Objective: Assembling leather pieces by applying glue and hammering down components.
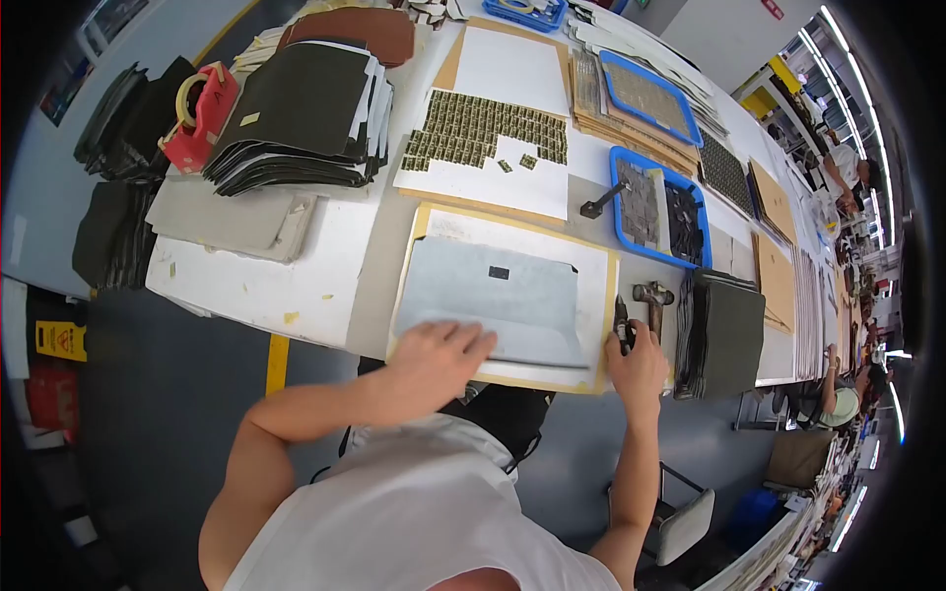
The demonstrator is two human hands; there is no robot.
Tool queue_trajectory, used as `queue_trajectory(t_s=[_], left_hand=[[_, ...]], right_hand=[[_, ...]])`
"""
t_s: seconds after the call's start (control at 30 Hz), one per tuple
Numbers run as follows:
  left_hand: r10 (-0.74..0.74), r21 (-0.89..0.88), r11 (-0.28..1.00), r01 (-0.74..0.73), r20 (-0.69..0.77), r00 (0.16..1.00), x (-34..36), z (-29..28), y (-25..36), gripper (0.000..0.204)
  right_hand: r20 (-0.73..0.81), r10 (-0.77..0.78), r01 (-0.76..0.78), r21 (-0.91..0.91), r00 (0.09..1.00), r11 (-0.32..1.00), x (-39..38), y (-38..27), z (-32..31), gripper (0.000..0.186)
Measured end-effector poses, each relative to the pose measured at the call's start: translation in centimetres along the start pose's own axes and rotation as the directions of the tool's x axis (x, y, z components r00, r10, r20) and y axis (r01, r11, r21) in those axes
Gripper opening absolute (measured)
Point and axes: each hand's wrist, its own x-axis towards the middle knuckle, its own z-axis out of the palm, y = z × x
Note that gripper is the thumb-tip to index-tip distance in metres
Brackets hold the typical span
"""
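A grey-blue flat panel (493, 295), looking like leather or sheet material, lies on a white board (603, 286) with a yellowish edge. A small dark rectangle (500, 273) sits near the panel's upper middle. My left hand (434, 364) rests over the panel's lower left edge, fingers stretched out and slightly blurred. At the board's right side, my right hand (639, 369) is closed round a slim black hand tool (621, 320), whose exact kind I cannot make out. Just beyond that hand lies a hammer (654, 295). A black upright stamp-like tool (601, 202) stands farther back.
Small dark-gold pieces (483, 128) cover a white board ahead. Blue trays (619, 236) hold grey and black pieces. Black sheets (296, 108) are stacked at left beside a red tape dispenser (202, 118); another dark stack (724, 335) stands at right. Other people sit far right.
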Motion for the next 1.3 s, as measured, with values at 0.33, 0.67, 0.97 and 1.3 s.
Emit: queue_trajectory(t_s=[0.33, 0.67, 0.97, 1.3], left_hand=[[0.032, -0.009, 0.999, -0.039, -0.379, 0.925, 7.6, -16.6, -1.5, 0.018], [-0.298, -0.694, 0.717, 0.06, -0.227, 0.927, 9.9, -17.7, -4.8, 0.029], [-0.436, -0.829, 0.52, 0.205, -0.051, 0.899, 11.7, -13.7, -7.3, 0.027], [-0.345, -0.847, 0.415, 0.332, 0.191, 0.919, 11.0, -5.6, -7.2, 0.029]], right_hand=[[0.243, -0.569, -0.152, 0.967, 0.786, 0.204, -2.6, -7.9, 0.0, 0.055], [-0.063, -0.6, -0.145, 0.946, 0.797, -0.291, -4.0, -12.0, -2.1, 0.032], [-0.018, -0.607, -0.142, 0.966, 0.794, -0.215, -4.8, -13.0, -4.8, 0.023], [-0.072, -0.595, -0.031, 0.986, 0.8, -0.161, -5.2, -13.9, -6.8, 0.028]])
